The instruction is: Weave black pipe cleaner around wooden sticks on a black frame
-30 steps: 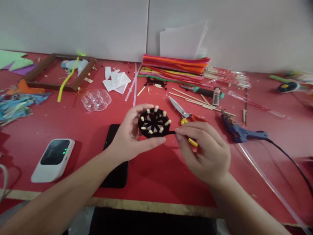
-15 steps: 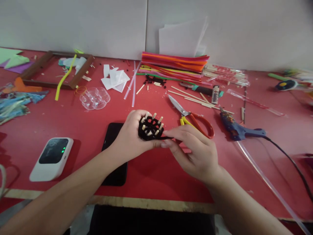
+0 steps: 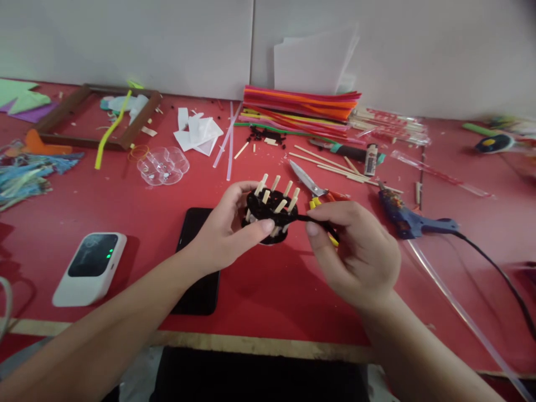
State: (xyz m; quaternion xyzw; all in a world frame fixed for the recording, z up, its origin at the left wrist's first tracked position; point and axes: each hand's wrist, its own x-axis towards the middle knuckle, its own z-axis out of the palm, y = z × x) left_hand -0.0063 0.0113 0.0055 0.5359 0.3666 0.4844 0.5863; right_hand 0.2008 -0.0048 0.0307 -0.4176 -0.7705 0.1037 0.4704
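A round black craft piece (image 3: 268, 239) with several pale wooden pegs standing up from it is held above the red table. My left hand (image 3: 234, 229) grips it from the left, thumb across its near side. From its right side runs a black fuzzy strip (image 3: 305, 218), which looks like a pipe cleaner. My right hand (image 3: 355, 245) pinches that strip between thumb and forefinger. Behind the right hand lie scissors (image 3: 307, 180) with red and yellow handles, partly hidden by it. Under my left wrist is a black phone (image 3: 200, 290).
A blue glue gun (image 3: 406, 218) with cord lies at right. Behind are wooden sticks (image 3: 330, 163), coloured pipe cleaners (image 3: 301, 106) and a lighter-like bottle (image 3: 371, 159). At left are a white device (image 3: 90, 268), a clear plastic tray (image 3: 163, 166) and a brown frame (image 3: 84, 140).
The black piece has tilted, showing its side and lower disc. My right hand has moved right, and more of the black strip shows between the hands.
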